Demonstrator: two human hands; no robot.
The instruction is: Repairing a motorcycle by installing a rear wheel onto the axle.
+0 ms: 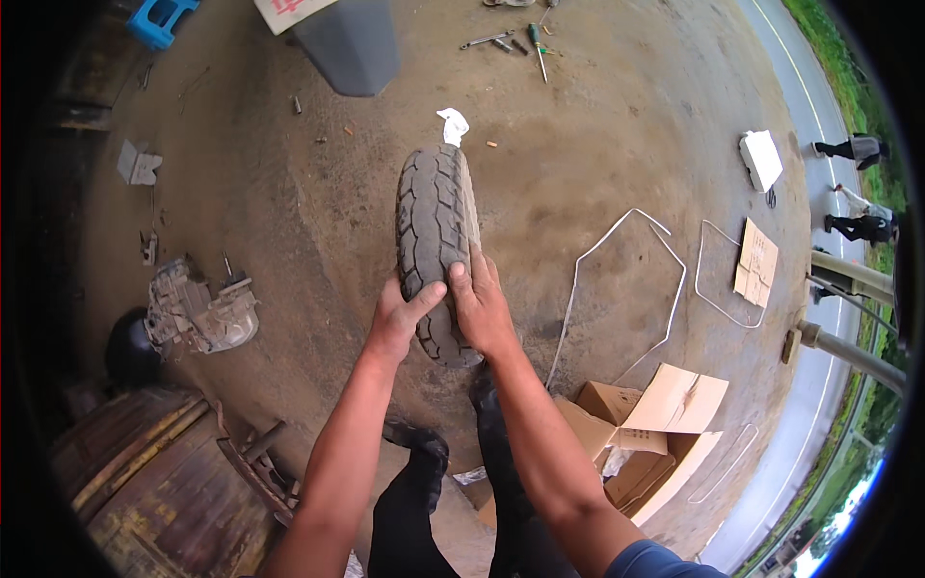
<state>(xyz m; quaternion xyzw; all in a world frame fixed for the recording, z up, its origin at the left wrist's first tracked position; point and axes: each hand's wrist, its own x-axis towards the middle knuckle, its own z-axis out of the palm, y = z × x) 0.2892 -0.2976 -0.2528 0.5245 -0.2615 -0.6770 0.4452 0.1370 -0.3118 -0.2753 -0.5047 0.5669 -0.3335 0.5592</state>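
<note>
A worn black tyre (431,226) with a zigzag tread stands upright in front of me, its dusty side wall turned to the right. My left hand (397,316) grips its near left edge, the thumb lying across the tread. On the near right edge my right hand (484,306) holds it too, thumb on the tread and fingers along the side wall. The finger ends are partly hidden behind the tyre. Just beyond its far edge lies a crumpled white scrap (452,125).
Left, a dirty metal engine part (200,306) lies near a rusty wooden bench (178,482). An opened cardboard box (655,424) and bent white strips (578,279) are at right. Farther off are a grey bin (352,48), a screwdriver (537,48) and two people (858,226) by the road.
</note>
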